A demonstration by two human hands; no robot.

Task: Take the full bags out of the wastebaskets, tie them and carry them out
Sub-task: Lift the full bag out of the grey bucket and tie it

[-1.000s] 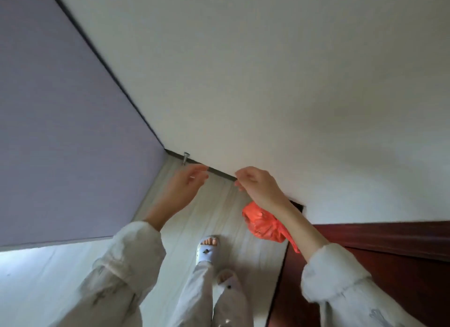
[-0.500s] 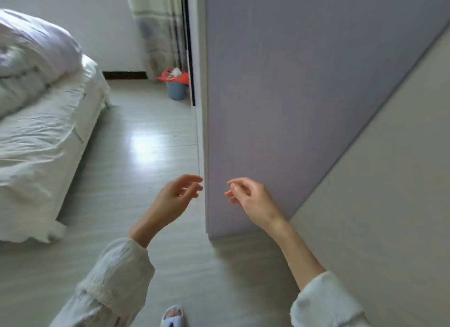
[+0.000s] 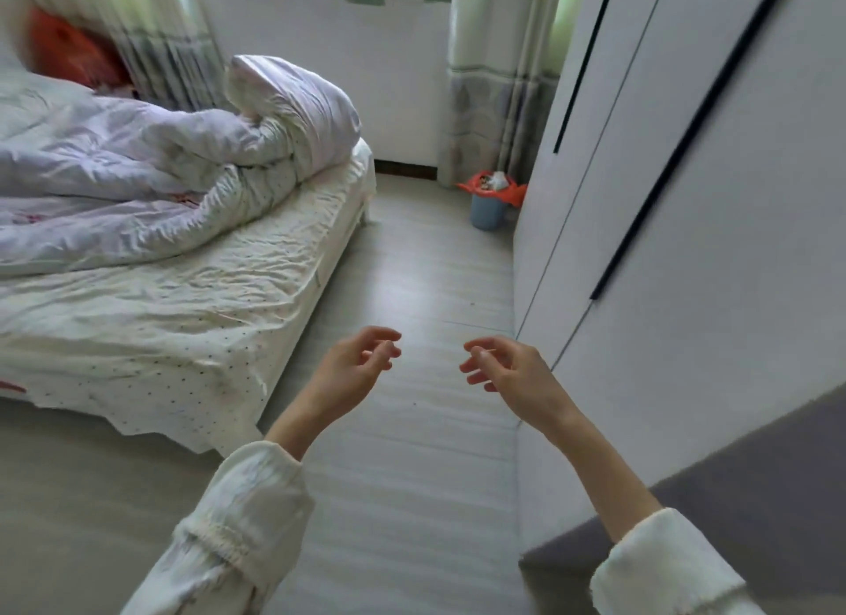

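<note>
A small blue wastebasket (image 3: 489, 210) stands on the floor at the far end of the room, beside the wardrobe and under the curtain. An orange-red bag (image 3: 512, 192) lines it, its rim folded out over the edge, and crumpled white paper shows on top. My left hand (image 3: 355, 368) and my right hand (image 3: 508, 371) hang in front of me above the floor, well short of the basket. Both have loosely curled fingers and hold nothing.
A bed (image 3: 192, 303) with a rumpled white quilt (image 3: 174, 166) fills the left side. A white wardrobe (image 3: 677, 211) lines the right. Between them runs a strip of grey floor (image 3: 412, 303) toward the basket. A red pillow (image 3: 68, 53) lies at the bed's head.
One second ago my right hand held an orange bag near a wall; now both hands hold nothing. The view has swung round into the bedroom, and the bed and wastebasket now show.
</note>
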